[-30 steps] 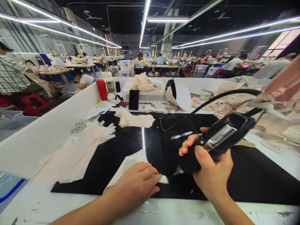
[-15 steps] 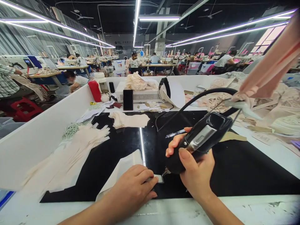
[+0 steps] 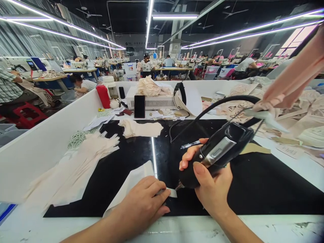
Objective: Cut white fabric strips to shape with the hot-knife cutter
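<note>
Fabric work is shown at the lower centre of the frame, on a black mat (image 3: 253, 189) laid over the white desk (image 3: 278, 229). The left hand (image 3: 144, 206) is pressed flat, fingers together, on a pale fabric piece (image 3: 131, 180); it appears to be held down so that the cloth stays taut and does not shift under the tool. The right hand (image 3: 210, 185) is wrapped firmly around a black handheld cutter (image 3: 217, 152), thumb on top, the body tilted up toward the right so that its tip (image 3: 179, 185) is brought down just beside the fabric's free corner (image 3: 172, 193), close to the left fingertips. A black hose (image 3: 222, 103) arches from the tool's rear toward the upper centre, probably kept aloft to stay off the work.

More pale fabric pieces (image 3: 76, 162) are spread at the left of the mat, and a folded stack (image 3: 141, 129) lies farther back. A pen (image 3: 190, 144) rests just behind the right hand. A red bottle (image 3: 103, 96) and a white box (image 3: 154, 101) stand at the desk's far edge.
</note>
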A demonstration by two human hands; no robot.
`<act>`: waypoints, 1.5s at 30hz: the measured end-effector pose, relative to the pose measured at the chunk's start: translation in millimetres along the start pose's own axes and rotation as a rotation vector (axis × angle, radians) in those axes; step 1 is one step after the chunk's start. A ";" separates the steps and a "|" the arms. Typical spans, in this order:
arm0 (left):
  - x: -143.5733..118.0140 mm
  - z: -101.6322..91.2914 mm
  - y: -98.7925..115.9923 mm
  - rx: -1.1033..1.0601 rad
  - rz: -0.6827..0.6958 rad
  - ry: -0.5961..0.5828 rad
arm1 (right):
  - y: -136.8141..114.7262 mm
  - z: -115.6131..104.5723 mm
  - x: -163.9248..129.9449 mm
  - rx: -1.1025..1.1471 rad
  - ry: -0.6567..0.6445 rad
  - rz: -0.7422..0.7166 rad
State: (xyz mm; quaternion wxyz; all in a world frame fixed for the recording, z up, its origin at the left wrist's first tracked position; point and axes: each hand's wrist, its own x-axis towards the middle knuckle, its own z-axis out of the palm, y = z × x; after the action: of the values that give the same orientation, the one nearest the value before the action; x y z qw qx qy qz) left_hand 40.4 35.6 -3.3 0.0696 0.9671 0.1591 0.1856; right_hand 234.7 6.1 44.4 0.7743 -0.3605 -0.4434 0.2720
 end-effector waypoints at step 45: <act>0.6 -3.6 -0.5 -0.006 0.005 -0.025 | 0.2 0.0 -1.7 -0.011 0.018 -0.001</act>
State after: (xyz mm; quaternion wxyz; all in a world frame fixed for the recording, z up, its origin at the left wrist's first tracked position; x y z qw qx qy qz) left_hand 39.3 36.6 0.1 0.0739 0.9696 0.1552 0.1742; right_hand 233.8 5.0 43.4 0.7763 -0.3669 -0.4384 0.2658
